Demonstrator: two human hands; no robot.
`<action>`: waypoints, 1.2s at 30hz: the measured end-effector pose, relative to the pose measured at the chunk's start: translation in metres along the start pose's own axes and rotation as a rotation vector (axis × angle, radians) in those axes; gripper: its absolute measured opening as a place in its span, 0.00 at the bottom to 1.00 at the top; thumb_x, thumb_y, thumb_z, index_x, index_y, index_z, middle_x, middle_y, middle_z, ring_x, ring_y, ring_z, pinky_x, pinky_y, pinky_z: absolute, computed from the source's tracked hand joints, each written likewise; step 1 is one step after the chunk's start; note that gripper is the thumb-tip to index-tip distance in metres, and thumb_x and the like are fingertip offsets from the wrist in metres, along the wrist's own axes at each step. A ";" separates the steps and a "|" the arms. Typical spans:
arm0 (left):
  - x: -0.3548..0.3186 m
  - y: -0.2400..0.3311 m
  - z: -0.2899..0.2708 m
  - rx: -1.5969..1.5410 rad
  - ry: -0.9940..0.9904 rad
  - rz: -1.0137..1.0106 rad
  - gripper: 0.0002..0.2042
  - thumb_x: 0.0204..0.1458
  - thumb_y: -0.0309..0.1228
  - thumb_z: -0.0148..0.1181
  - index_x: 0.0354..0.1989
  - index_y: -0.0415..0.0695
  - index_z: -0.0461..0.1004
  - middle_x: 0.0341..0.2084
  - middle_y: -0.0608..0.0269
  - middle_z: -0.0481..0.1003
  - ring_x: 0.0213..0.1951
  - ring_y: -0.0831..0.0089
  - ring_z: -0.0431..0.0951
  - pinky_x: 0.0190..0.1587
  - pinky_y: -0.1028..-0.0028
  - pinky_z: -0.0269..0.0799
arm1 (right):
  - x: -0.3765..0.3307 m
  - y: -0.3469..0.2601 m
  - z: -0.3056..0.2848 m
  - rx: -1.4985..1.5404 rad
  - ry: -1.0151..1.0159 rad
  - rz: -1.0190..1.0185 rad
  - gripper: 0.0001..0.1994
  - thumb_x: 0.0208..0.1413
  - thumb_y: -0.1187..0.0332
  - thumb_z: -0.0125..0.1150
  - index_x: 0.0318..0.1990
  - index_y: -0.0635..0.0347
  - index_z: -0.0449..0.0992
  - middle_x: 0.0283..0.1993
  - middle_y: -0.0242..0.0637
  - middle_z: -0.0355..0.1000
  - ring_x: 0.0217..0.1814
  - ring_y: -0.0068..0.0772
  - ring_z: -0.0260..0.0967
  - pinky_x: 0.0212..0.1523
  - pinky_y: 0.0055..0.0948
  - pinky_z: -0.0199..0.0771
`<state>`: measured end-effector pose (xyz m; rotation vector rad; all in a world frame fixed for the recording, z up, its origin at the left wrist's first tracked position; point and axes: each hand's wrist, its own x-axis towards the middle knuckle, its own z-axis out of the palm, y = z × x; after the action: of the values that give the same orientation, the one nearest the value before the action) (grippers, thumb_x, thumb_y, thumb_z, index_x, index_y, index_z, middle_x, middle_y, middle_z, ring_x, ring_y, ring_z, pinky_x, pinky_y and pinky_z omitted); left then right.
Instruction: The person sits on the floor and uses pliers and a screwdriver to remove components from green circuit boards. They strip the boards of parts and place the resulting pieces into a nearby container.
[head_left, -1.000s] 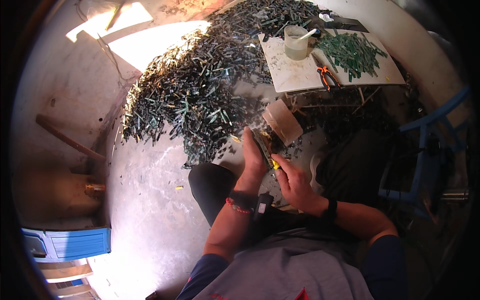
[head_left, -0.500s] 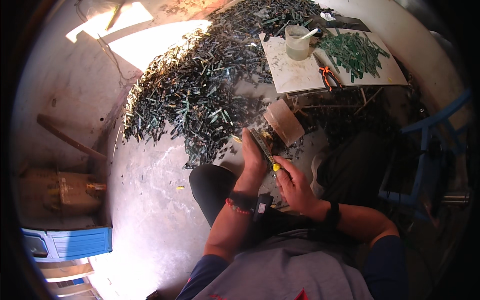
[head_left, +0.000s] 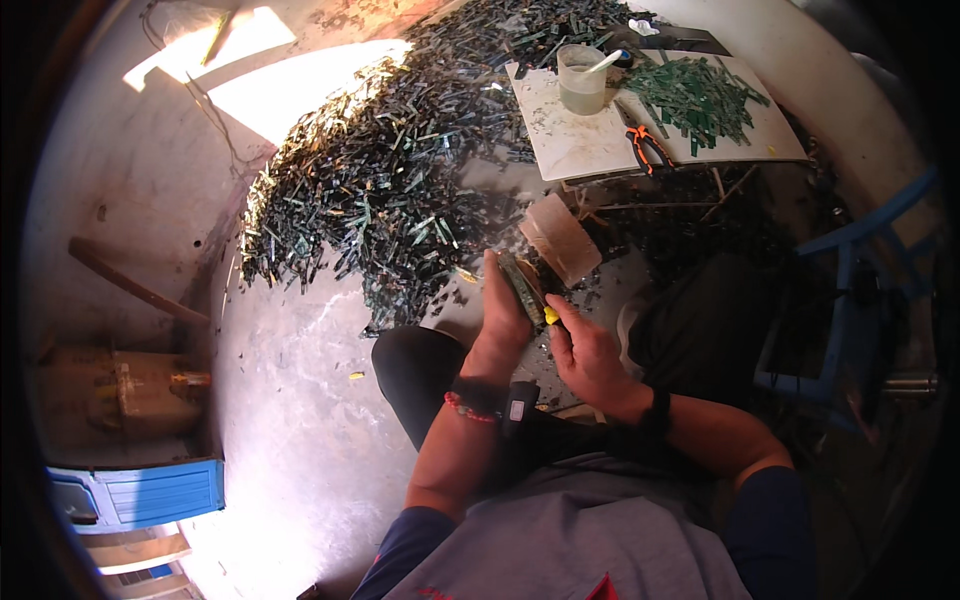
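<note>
My left hand (head_left: 503, 308) is closed around a long, narrow grey-green strip (head_left: 522, 288), which slants from the fingers down toward my right hand. My right hand (head_left: 592, 358) pinches a small bright yellow piece (head_left: 551, 316) between thumb and forefinger, at the strip's lower end. Whether this yellow piece is a tool's handle or a loose part cannot be made out. Just beyond the strip, a tan rectangular block or box (head_left: 562, 240) stands tilted on the floor. My left wrist wears a red bead bracelet (head_left: 468, 406), my right a dark band (head_left: 656, 410).
A large heap of dark strips (head_left: 370, 190) covers the floor ahead. On a low white board (head_left: 560, 140) are a cup of liquid (head_left: 585, 88), orange-handled pliers (head_left: 648, 150) and green strips (head_left: 700, 105). A blue chair frame (head_left: 845, 300) stands right; a cardboard box (head_left: 125, 390) left.
The strip has turned so its broad greenish face shows. My right hand and the yellow piece have shifted slightly up along it. The whole view has moved a little.
</note>
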<state>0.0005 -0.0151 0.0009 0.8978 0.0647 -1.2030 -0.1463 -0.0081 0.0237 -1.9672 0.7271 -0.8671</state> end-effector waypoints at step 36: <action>-0.016 -0.001 -0.012 0.612 -0.225 0.102 0.28 0.60 0.58 0.34 0.18 0.48 0.61 0.09 0.70 0.56 0.12 0.78 0.53 0.16 0.77 0.46 | 0.027 0.034 -0.059 0.072 -0.188 0.098 0.14 0.56 0.74 0.54 0.50 0.66 0.70 0.26 0.36 0.68 0.23 0.30 0.66 0.23 0.27 0.65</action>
<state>-0.0016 0.0049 0.0007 1.2672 -0.5503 -1.2393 -0.1821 -0.0719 0.0263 -1.9024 0.6673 -0.6317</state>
